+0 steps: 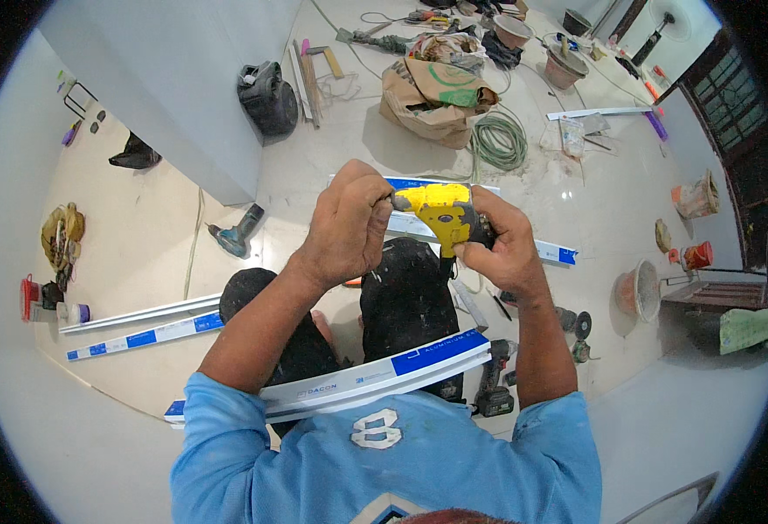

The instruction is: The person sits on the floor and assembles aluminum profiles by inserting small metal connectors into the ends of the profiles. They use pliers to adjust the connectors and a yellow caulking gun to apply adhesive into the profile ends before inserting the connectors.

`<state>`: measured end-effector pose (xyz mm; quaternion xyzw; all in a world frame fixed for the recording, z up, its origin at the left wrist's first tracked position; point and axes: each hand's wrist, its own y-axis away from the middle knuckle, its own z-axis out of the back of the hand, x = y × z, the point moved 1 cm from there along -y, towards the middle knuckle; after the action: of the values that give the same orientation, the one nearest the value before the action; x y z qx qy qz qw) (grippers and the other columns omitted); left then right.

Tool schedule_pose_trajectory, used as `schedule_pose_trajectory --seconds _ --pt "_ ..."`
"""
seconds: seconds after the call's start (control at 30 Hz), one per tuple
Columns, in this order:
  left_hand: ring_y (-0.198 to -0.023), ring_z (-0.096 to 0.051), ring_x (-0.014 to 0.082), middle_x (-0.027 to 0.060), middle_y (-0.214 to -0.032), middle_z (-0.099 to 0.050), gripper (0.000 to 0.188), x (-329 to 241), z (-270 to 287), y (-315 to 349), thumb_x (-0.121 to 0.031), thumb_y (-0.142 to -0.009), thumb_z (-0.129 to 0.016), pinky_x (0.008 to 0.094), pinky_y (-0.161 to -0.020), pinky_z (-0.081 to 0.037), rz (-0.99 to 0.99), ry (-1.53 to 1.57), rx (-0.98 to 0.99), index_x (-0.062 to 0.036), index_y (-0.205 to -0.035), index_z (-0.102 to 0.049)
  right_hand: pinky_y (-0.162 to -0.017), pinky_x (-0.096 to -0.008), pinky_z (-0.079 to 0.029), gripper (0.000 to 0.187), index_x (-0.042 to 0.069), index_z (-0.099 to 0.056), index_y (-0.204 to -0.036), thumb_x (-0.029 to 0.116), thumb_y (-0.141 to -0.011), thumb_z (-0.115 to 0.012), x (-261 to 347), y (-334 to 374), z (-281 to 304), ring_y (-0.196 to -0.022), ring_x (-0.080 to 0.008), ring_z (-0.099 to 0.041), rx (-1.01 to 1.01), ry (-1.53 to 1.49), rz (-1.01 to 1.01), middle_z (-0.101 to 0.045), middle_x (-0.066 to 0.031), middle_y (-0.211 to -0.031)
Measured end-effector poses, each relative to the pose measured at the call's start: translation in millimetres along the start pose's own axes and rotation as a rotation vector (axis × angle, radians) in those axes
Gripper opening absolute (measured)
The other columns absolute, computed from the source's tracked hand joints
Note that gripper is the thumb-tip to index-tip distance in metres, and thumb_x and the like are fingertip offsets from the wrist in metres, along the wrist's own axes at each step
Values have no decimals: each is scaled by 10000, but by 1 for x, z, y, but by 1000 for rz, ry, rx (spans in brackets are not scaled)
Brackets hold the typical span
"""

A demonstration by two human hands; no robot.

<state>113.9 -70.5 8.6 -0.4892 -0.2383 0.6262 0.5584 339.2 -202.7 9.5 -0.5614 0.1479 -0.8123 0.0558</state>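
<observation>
Yellow power drill [444,215], black grip, held level above knees, chuck end pointing left, both hands around it.

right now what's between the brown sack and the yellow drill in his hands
In the head view, a coiled green hose lies on the floor between the brown sack and the yellow drill.

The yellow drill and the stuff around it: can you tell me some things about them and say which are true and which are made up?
1. Both hands are on the yellow drill. True: the left hand is at its front tip, the right hand at its back.
2. The green hose lies coiled on the floor. True.
3. The drill is red. False: it is yellow.
4. The brown sack lies on the person's lap. False: it sits on the floor beyond the hands.
</observation>
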Motion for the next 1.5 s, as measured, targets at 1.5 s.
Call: schedule_pose_trajectory --seconds 1.5 --pt "-960 -693 142 56 -1090 -731 341 17 3 3 -178 -976 -864 322 -847 -582 709 26 73 -62 -1237 -678 -615 -333 -654 415 -30 -736 -1097 359 -1120 -591 29 -51 2 -717 -221 -797 -17 -315 -163 -783 -176 -868"
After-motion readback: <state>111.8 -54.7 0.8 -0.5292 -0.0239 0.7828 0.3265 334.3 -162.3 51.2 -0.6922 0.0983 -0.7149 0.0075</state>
